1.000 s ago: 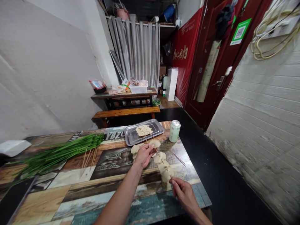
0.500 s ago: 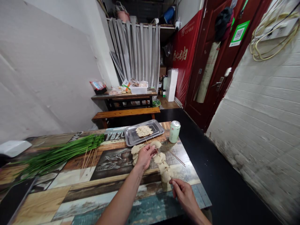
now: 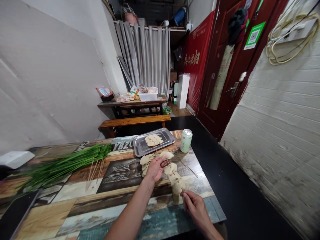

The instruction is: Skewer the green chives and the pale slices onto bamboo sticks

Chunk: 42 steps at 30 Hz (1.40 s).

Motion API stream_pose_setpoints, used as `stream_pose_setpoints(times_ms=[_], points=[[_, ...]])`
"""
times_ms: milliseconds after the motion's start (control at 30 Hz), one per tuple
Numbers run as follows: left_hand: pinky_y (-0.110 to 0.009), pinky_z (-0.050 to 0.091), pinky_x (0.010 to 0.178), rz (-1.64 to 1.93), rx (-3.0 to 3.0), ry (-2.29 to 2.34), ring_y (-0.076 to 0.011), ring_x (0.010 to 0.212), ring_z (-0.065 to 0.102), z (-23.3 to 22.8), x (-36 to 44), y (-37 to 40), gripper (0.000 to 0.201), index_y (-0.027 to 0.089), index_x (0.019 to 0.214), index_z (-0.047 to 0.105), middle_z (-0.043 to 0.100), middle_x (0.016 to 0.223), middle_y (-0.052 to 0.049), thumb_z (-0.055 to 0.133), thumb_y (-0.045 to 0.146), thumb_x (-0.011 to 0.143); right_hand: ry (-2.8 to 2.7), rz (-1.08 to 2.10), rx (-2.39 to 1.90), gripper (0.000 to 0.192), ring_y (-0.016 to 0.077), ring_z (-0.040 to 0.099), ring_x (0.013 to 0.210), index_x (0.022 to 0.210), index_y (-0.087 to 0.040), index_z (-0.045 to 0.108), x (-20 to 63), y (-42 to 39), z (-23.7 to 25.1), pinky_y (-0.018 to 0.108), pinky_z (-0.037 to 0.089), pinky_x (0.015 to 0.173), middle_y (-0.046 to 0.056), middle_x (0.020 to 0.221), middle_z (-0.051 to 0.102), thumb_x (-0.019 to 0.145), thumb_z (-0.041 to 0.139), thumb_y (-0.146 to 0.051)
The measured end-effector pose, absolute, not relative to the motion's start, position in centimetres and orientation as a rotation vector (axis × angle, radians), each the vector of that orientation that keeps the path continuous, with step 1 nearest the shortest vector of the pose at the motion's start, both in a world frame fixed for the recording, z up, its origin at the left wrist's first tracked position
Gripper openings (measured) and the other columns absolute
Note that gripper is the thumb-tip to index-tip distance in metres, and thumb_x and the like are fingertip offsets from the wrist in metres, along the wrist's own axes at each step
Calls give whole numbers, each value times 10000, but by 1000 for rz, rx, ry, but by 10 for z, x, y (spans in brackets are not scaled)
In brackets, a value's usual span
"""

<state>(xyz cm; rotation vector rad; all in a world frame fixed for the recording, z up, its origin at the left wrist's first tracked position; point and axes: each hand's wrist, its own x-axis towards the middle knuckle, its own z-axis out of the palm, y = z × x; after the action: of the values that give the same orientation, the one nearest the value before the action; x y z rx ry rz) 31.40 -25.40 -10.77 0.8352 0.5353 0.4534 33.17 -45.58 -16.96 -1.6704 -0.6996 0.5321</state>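
My right hand (image 3: 195,203) is closed on the near end of a thin wooden skewer (image 3: 168,163) that carries several pale, flat slices (image 3: 175,181). At the skewer's far end, my left hand (image 3: 156,168) pinches another pale slice (image 3: 166,154), its edge against the tip. Whether the tip has gone through that slice cannot be made out. Just left of my left hand lies a pile of the same slices (image 3: 147,160), partly hidden behind it. A metal tray (image 3: 136,149) beyond holds skewered slices (image 3: 153,140).
A green drink can (image 3: 186,140) stands right of the tray, with bare skewers (image 3: 186,165) nearby. More skewers (image 3: 95,169) and a bunch of long green stalks (image 3: 72,161) lie to the left. Behind are a wooden bench (image 3: 135,121) and a second table (image 3: 107,104) with packages.
The slice in my left hand has tilted and bent slightly at the skewer's tip. My right hand keeps its place at the near end.
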Motion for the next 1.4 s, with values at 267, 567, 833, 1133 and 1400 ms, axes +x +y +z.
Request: stream_pose_setpoints(times_ms=[267,567,833,1133,1400], points=[[-278,538,614,435,777,589,-168,665,653,-100,316,-257,114,101,851,589,690,764,-79,544,80,749,-683,540,-1650,392,134,445,441,858,-105,641,330,-453,-172,220,334,466,-15,446,484,843,399,-413],[-273,530,667,420,740,603,-154,666,650,-93,316,-262,106,93,824,591,686,737,-73,517,61,756,-663,541,-1610,406,123,432,440,865,-104,630,331,-451,-181,212,322,450,-20,452,474,841,397,-436],[-214,504,571,411,744,611,-125,586,625,-97,321,-269,104,101,792,615,677,705,-55,620,91,689,-640,553,-1587,427,115,420,427,839,-118,617,329,-450,-182,203,313,435,-28,454,466,833,385,-476],[-238,497,603,409,773,565,-137,605,618,-101,321,-269,139,85,806,616,673,695,-68,642,113,672,-657,532,-1607,395,119,437,449,819,-113,609,330,-450,-181,205,324,463,-28,462,462,849,384,-436],[-236,485,565,393,800,535,-134,575,606,-106,324,-271,182,84,800,620,669,699,-66,679,138,637,-646,516,-1613,429,120,442,432,812,-112,626,330,-449,-181,204,329,448,-21,442,479,839,388,-468]])
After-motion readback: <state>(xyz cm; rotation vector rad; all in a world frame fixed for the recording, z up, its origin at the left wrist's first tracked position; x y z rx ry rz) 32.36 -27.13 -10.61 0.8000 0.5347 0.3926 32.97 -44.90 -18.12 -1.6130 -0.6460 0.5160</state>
